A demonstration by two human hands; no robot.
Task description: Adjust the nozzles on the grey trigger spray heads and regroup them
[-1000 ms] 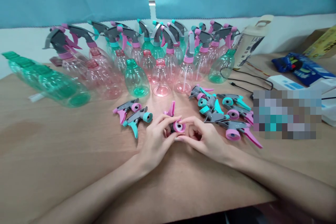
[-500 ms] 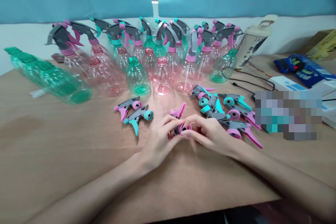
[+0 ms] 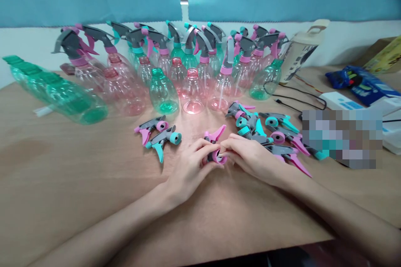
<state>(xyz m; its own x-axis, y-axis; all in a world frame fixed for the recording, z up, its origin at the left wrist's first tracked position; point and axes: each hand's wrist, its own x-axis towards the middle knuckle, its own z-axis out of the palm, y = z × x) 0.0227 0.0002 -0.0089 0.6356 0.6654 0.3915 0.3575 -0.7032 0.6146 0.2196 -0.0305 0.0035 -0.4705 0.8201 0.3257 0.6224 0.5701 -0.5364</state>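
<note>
My left hand (image 3: 187, 171) is closed around a grey and pink trigger spray head (image 3: 216, 134), its pink trigger pointing up and away. The open end of its pink collar (image 3: 223, 160) faces me. At the rim of that collar, the fingers of my right hand (image 3: 257, 159) are pinched together; whatever is between them is hidden. Two loose spray heads, one with a pink collar and one with a turquoise collar (image 3: 176, 138), lie left of my hands. Several more form a pile (image 3: 250, 127) beyond my right hand.
Behind stand several pink and green bottles, some open like the green bottle (image 3: 163, 94), others with spray heads on. A row of green bottles (image 3: 78, 102) is at left. A black cable (image 3: 300, 104), a tumbler (image 3: 302, 56) and a blue packet (image 3: 360, 83) are at right.
My right fingers have shifted from across the collar's front to its upper right rim, and the thumb is now tucked away. More of the collar's opening shows. The left hand keeps its hold.
</note>
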